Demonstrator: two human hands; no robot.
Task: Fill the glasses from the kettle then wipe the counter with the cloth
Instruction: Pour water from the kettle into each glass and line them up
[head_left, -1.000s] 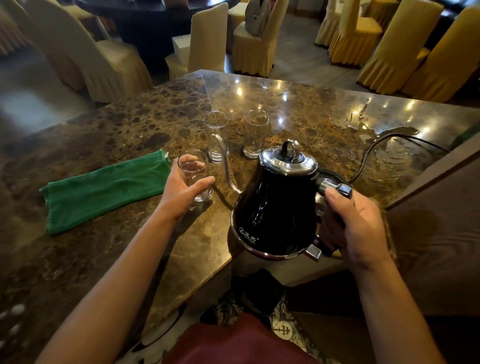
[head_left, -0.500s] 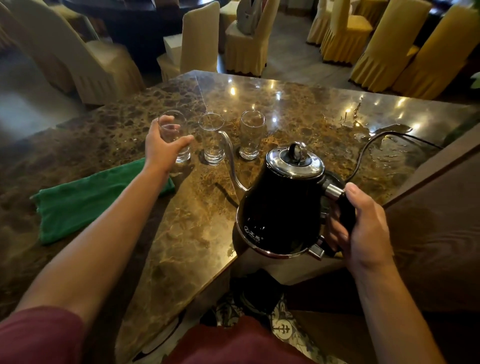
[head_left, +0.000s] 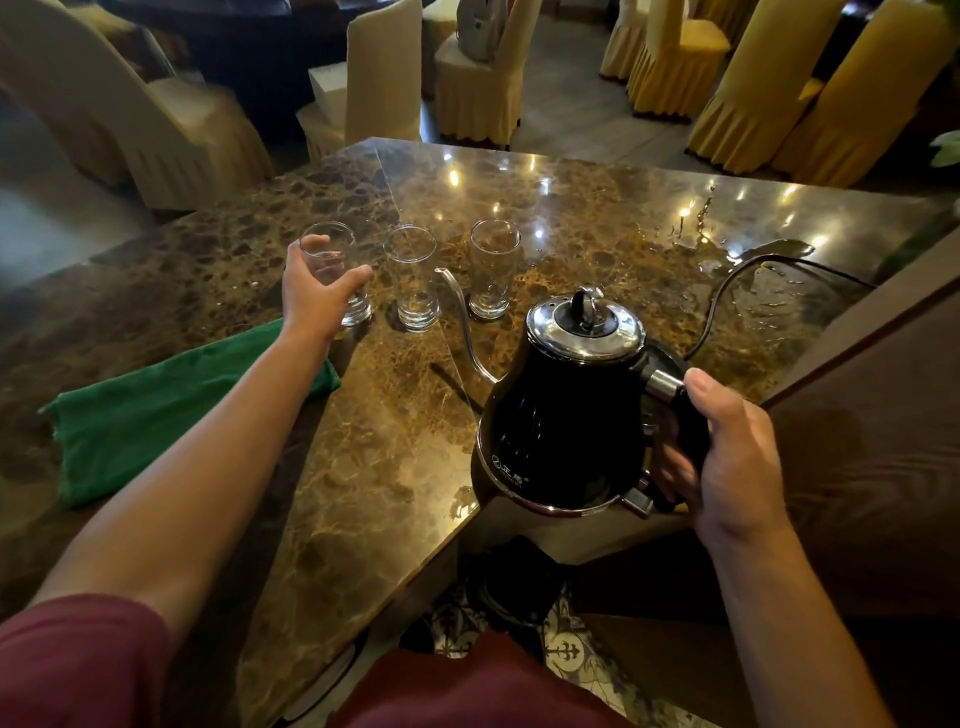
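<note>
Kettle (head_left: 566, 415) handle wrapped by right hand (head_left: 727, 467) fingers; left hand (head_left: 311, 296) fingers clasp leftmost glass (head_left: 337, 275).

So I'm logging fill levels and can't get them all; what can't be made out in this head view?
- Water inside the kettle: hidden by its black wall and lid.
- Level in the left glass: the left hand wraps it.
- Water in the middle glass and right glass: too small and glary to tell.
- Kettle handle: covered by the right hand.
- Cloth: partly under the forearm.
</note>
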